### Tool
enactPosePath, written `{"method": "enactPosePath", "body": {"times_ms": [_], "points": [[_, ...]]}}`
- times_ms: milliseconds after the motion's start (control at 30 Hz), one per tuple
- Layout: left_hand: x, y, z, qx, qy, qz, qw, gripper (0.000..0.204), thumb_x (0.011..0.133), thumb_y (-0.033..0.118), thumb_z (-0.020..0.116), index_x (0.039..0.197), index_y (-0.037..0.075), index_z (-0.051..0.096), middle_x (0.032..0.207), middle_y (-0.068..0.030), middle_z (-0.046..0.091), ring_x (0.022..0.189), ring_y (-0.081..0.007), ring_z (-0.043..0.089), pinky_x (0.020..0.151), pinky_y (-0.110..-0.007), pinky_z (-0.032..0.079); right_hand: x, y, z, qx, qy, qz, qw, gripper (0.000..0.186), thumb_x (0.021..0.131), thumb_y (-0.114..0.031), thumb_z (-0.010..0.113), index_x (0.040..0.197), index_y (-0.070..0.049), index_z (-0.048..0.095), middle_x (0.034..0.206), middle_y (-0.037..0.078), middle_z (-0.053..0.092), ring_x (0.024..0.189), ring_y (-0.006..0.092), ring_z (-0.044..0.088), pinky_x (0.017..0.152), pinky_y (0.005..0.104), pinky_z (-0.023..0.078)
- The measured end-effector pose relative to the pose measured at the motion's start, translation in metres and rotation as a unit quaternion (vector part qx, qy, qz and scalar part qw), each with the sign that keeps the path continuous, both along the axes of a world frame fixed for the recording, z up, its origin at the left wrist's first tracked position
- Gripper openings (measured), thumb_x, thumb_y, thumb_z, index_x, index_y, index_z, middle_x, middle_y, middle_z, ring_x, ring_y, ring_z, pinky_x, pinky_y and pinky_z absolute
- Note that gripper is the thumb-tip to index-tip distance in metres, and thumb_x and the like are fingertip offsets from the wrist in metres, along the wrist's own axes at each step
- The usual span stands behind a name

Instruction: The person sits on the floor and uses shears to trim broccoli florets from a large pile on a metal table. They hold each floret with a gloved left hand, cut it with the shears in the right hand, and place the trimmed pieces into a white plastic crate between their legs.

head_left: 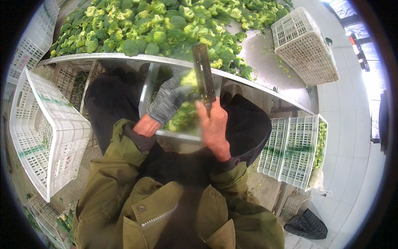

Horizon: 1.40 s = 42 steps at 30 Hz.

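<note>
Bright; window (376, 93) at right washed out by glare; soft sheen on counter (259, 52); right hand (214, 126) motion-blurred; edges fisheye-bent, corners black.

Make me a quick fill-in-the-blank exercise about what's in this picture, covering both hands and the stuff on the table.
1. The left hand wears a grey ____.
2. The right hand grips a cutting tool, a ____.
3. The table is heaped with a green vegetable: ____.
4. The colour of the crate on the table is ____.

Missing words: glove; knife; broccoli; white.
</note>
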State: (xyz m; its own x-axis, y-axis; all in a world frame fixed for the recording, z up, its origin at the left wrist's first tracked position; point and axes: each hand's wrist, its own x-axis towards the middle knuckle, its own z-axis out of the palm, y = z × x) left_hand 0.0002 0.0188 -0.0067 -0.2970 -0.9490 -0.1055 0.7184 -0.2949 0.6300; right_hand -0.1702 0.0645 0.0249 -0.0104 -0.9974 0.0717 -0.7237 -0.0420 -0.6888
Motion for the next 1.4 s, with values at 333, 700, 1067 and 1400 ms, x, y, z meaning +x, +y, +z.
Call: {"method": "enactPosePath", "body": {"times_ms": [333, 700, 1067, 1400], "points": [[-0.01, -0.001, -0.004, 0.002, -0.095, 0.048, 0.994, 0.051, 0.097, 0.006, 0.067, 0.146, 0.002, 0.052, 0.131, -0.0068, 0.066, 0.115, -0.0155, 0.065, 0.1, -0.031, 0.055, 0.004, 0.003, -0.003, -0.085, 0.042, 0.036, 0.995, 0.026, 0.099, -0.02, 0.067, 0.102, 0.003, 0.056, 0.075, 0.025, 0.063, 0.07, 0.0463, 0.063, 0.06, 0.052, 0.046], [-0.017, -0.001, -0.019, -0.012, -0.181, 0.057, 0.982, 0.049, 0.094, 0.003, 0.071, 0.141, -0.001, 0.056, 0.123, -0.0057, 0.069, 0.107, -0.013, 0.066, 0.093, -0.027, 0.056, 0.003, -0.004, -0.03, -0.046, 0.066, 0.044, 0.996, 0.027, 0.098, -0.021, 0.068, 0.097, 0.001, 0.052, 0.073, 0.029, 0.06, 0.072, 0.0514, 0.061, 0.062, 0.056, 0.045], [-0.008, -0.002, -0.033, 0.016, -0.123, 0.018, 0.992, 0.051, 0.093, 0.003, 0.069, 0.142, 0.0, 0.055, 0.126, -0.0072, 0.068, 0.111, -0.0162, 0.066, 0.095, -0.03, 0.056, 0.002, -0.008, -0.04, 0.048, -0.065, 0.017, 0.997, 0.028, 0.1, -0.02, 0.065, 0.112, 0.004, 0.06, 0.085, 0.027, 0.066, 0.074, 0.0435, 0.064, 0.067, 0.0488, 0.049], [0.006, -0.004, -0.043, 0.057, 0.054, -0.017, 0.997, 0.05, 0.091, 0.003, 0.071, 0.139, 0.003, 0.058, 0.126, -0.0094, 0.068, 0.108, -0.0189, 0.068, 0.093, -0.034, 0.061, -0.009, -0.01, -0.052, 0.026, -0.067, -0.007, 0.997, 0.036, 0.106, -0.032, 0.059, 0.121, 0.001, 0.059, 0.093, 0.021, 0.069, 0.081, 0.0358, 0.068, 0.072, 0.0461, 0.051]]}}
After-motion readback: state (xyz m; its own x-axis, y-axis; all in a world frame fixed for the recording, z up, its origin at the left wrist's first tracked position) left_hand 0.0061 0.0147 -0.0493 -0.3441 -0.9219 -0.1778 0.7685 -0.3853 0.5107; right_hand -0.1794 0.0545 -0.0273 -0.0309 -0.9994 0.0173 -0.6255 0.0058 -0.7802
